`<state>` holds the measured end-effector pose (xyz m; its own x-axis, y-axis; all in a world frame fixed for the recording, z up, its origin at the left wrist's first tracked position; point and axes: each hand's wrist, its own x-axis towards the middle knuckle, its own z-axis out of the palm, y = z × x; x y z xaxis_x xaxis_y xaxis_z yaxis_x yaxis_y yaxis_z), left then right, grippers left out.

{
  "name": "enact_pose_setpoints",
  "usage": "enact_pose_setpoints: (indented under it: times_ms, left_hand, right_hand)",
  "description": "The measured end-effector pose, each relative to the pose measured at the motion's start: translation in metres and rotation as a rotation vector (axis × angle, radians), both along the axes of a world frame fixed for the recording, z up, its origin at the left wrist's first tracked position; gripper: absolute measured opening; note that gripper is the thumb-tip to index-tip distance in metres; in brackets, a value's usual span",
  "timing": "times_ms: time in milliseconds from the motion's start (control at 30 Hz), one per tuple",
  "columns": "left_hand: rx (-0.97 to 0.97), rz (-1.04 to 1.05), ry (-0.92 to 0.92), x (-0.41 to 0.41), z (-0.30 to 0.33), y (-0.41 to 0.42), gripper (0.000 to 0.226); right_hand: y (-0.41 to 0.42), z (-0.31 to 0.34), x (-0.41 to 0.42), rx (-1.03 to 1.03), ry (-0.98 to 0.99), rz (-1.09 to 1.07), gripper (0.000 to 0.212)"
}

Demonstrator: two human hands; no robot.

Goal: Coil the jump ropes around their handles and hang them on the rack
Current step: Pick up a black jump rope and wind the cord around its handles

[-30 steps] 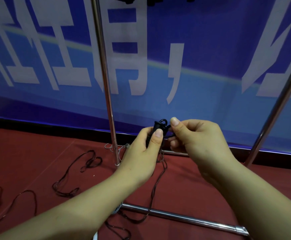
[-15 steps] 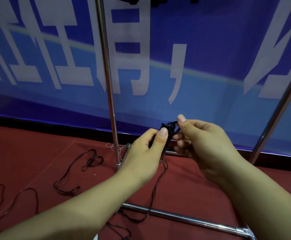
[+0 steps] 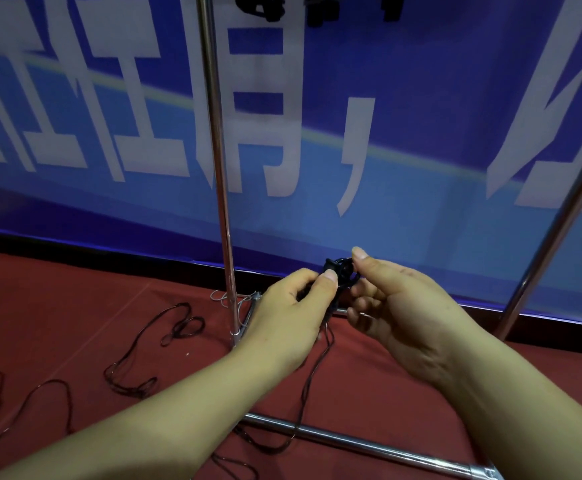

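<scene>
Black handle (image 3: pixel 335 273) of the jump rope is held up in front of the rack (image 3: pixel 218 174), between both hands. Left hand (image 3: pixel 289 315) grips it with curled fingers, thumb on top. Right hand (image 3: pixel 404 306) pinches the rope loop at its top. Loose rope (image 3: pixel 308 379) hangs down to the red floor (image 3: pixel 57 306).

Ahead of me a blue banner (image 3: pixel 421 98) fills the wall, printed with large white characters and a pale curved stripe running across it. Its lower part is a lighter blue. Beneath it I see a dark baseboard strip (image 3: pixel 75 249) along the bottom of the wall, meeting a red carpeted floor (image 3: pixel 57 323). The light is even, with a soft sheen on the banner.
</scene>
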<state>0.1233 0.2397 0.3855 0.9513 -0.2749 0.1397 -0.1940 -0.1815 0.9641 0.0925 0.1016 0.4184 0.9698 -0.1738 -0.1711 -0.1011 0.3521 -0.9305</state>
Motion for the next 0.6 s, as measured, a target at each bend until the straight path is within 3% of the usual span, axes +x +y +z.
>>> enact_pose_setpoints:
  times_ms: [333,600]
  left_hand:
    - [-0.051,-0.015,0.014,-0.0037,0.0036,0.0020,0.037]
    - [-0.064,0.074,-0.026,-0.0013,0.0011,0.0036,0.037]
  right_hand:
    - [0.0020,0.0008,-0.0001,0.002,-0.002,-0.013,0.015]
    - [0.0074,-0.0018,-0.0024,-0.173,-0.095,-0.140,0.016]
